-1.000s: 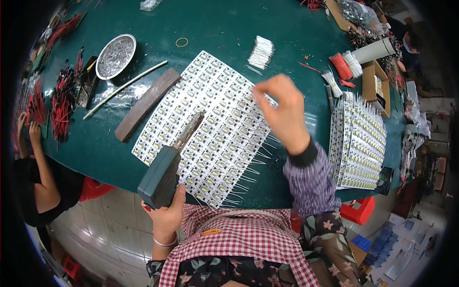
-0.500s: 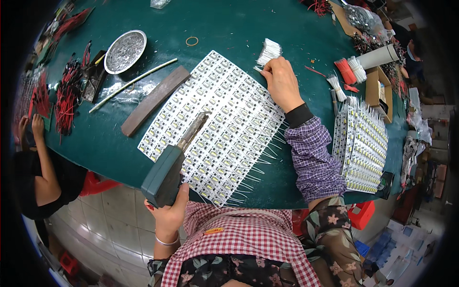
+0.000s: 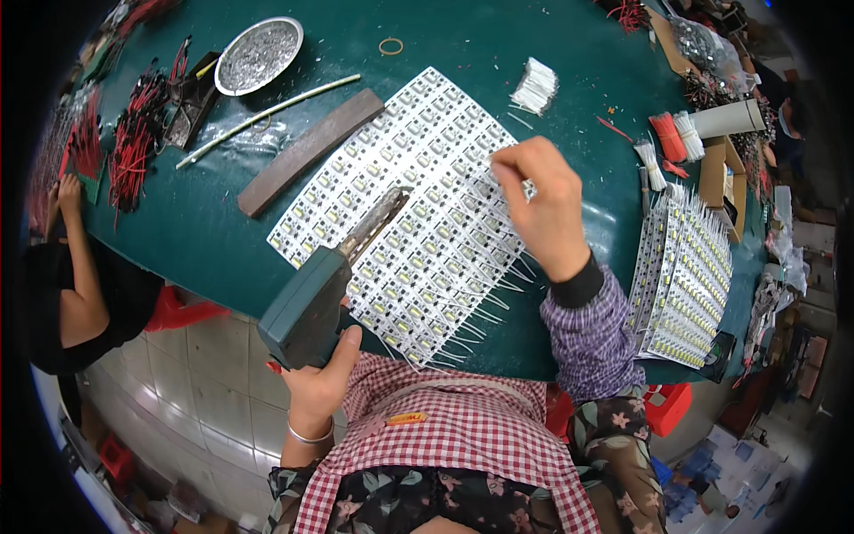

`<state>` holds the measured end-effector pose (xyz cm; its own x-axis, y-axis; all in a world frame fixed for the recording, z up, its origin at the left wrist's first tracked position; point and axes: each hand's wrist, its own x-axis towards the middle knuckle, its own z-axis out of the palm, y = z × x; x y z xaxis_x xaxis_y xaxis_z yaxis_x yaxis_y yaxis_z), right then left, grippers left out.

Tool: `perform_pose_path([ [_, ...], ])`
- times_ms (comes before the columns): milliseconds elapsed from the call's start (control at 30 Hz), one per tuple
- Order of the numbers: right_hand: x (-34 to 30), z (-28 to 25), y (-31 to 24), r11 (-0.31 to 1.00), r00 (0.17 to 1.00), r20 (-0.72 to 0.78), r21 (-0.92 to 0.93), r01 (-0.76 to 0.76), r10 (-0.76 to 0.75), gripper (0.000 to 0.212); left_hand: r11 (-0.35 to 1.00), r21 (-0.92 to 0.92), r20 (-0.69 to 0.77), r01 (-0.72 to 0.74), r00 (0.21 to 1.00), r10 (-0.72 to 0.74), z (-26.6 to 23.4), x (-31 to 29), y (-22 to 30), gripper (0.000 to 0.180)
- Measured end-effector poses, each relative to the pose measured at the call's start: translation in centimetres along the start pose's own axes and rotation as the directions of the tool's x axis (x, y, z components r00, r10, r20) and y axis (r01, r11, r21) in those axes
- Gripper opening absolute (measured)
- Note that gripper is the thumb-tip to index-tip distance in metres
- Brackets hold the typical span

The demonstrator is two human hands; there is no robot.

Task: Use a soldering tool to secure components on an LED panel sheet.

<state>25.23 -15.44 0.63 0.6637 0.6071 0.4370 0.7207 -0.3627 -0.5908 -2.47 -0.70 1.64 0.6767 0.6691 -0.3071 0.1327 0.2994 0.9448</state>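
Observation:
A dark green soldering gun (image 3: 307, 307) is gripped in my left hand (image 3: 322, 384), and its long, stained metal tip reaches over a white panel of LED boards (image 3: 387, 160). Rows of small yellow and white LEDs cover the panel; short white wires stick out along its right side. My right hand (image 3: 547, 209) is over the panel's right edge, thumb and forefinger pinched together close to the boards. Whatever is between those fingertips is too small to make out. Beyond that hand lies a pile of short white wires (image 3: 535, 86), with one loose wire beside it.
Left of the panel lie a dark flat bar (image 3: 311, 151), a pale rod (image 3: 267, 120) and a metal bowl (image 3: 259, 56) of silvery bits. Wired LED panels (image 3: 680, 280) are stacked at right, near red wire bundles (image 3: 664, 136) and a cardboard box (image 3: 722, 187). Another person's arm (image 3: 80, 267) is at far left.
My right hand has moved from the white wire pile back toward me, over the panel's right edge. The soldering gun stays in my left hand. The whole view has shifted slightly.

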Motion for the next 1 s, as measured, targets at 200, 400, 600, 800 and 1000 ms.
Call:
perform_pose_path([
  [200,-4.3,2.5,-3.9,0.997,0.999,0.028,0.063,0.045,-0.047,0.016,0.985,0.135,0.043,-0.104,0.994,0.1,-0.9,-0.4,-1.2,0.04],
  [400,-5.8,3.3,-3.8,0.997,0.996,0.041,-0.025,0.075,-0.074,0.021,0.976,0.213,-0.002,-0.047,0.999,0.049,-0.8,-1.1,-0.9,0.028],
  [600,-6.1,3.1,-3.3,0.995,0.995,0.038,-0.043,0.089,-0.087,0.022,0.948,0.309,0.023,-0.075,0.997,0.072,-0.7,-1.4,-1.7,0.027],
  [800,-6.0,3.2,-3.0,0.998,0.997,0.047,-0.002,0.066,-0.066,0.022,0.937,0.328,0.056,-0.121,0.993,0.108,0.0,-0.8,-1.5,0.02],
  [1000,-5.9,3.1,-2.8,0.998,0.998,0.048,0.041,0.041,-0.043,0.022,0.913,0.37,0.091,-0.17,0.985,0.147,0.2,-0.7,-1.6,0.018],
])
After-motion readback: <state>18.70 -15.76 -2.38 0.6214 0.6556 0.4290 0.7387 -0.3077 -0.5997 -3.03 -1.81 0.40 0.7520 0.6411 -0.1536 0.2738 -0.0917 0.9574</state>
